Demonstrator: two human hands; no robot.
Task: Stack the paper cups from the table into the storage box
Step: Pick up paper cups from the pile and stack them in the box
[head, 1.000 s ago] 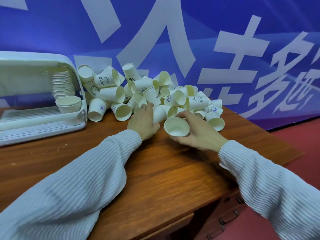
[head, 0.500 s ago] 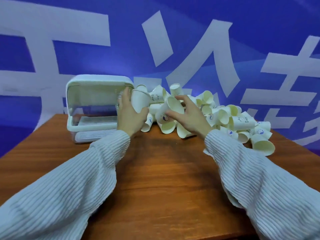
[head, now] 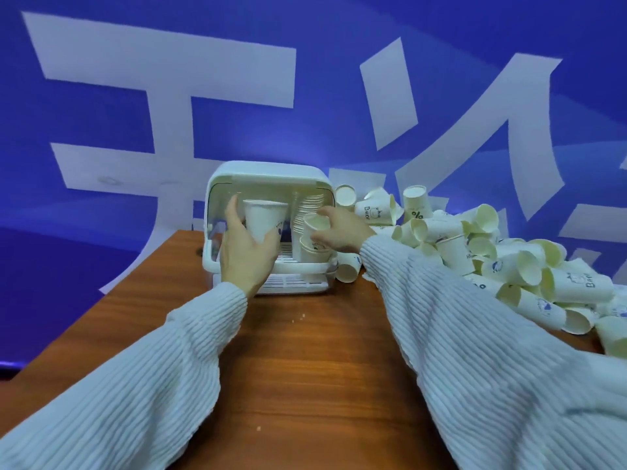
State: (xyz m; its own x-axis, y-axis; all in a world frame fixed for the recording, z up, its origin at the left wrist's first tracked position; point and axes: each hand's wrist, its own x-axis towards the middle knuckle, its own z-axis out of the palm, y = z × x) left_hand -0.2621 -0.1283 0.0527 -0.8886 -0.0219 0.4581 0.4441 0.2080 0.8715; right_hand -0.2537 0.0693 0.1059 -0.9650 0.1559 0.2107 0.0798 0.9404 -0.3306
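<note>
A white storage box (head: 268, 173) with a domed lid stands open at the far side of the wooden table (head: 315, 361). Inside it, on the right, rises a tall stack of paper cups (head: 307, 208) with a shorter stack (head: 314, 252) in front. My left hand (head: 246, 252) holds one upright paper cup (head: 263, 218) in front of the box opening. My right hand (head: 342, 228) grips another paper cup (head: 315, 223) just above the short stack. A large pile of loose cups (head: 492, 252) lies to the right of the box.
A blue wall banner with big white characters (head: 169, 106) runs behind the table. The table's left edge (head: 112, 296) slants close to the box. Loose cups reach the right table edge (head: 610, 334). Small white crumbs (head: 298, 317) lie on the wood.
Both hands lifted cups from the pile and carried them left to the box opening. The view swung left, so the box now sits in the centre and the pile at the right.
</note>
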